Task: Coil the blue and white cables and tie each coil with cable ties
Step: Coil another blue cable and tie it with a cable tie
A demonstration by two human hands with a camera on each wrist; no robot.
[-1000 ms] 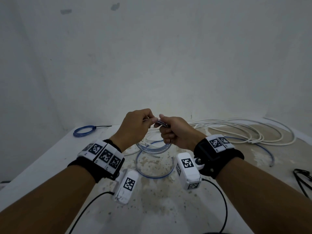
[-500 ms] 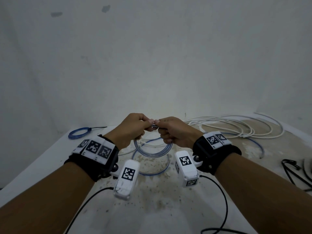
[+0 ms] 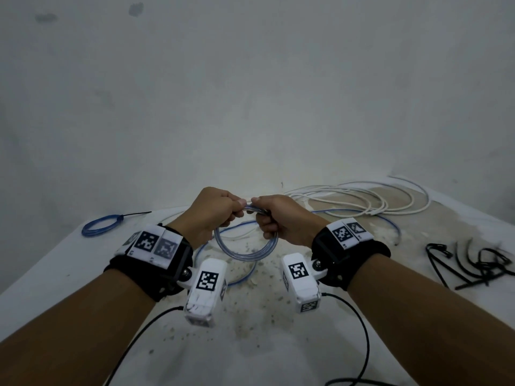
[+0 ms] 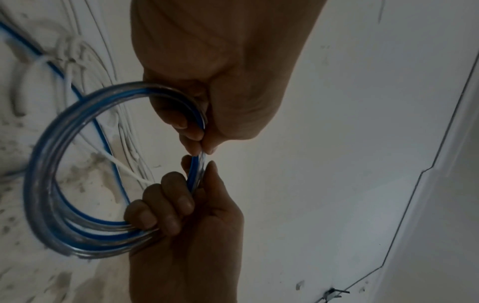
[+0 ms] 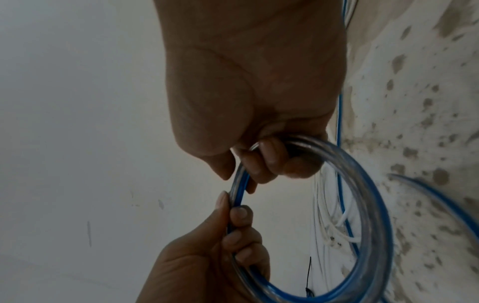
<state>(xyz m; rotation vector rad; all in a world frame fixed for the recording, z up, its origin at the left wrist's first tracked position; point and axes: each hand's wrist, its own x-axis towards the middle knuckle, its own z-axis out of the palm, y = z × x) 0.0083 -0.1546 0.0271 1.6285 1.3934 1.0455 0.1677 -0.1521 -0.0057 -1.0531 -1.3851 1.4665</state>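
Note:
A small coil of blue cable (image 3: 245,253) hangs in the air above the table (image 3: 55,274), held at its top by both hands. My left hand (image 3: 237,210) pinches the strands between thumb and fingers, and my right hand (image 3: 259,214) grips them right beside it, thumbs almost touching. In the left wrist view the left hand (image 4: 197,139) and the coil (image 4: 46,184) show close up; in the right wrist view the right hand (image 5: 249,176) curls round the coil (image 5: 376,225). The blue cable's loose tail (image 3: 242,280) lies under the coil. The white cable (image 3: 362,201) lies loose at the back right.
A second blue coil (image 3: 100,225), bound with a black cable tie, lies at the table's back left corner. Several loose black cable ties (image 3: 479,263) lie at the right. A pale wall (image 3: 250,93) stands close behind the table. Black wrist-camera leads (image 3: 362,330) trail near the front.
My left hand has slid along the coil's top until its thumb nearly meets the right thumb. Both hands still hold the coil in about the same place.

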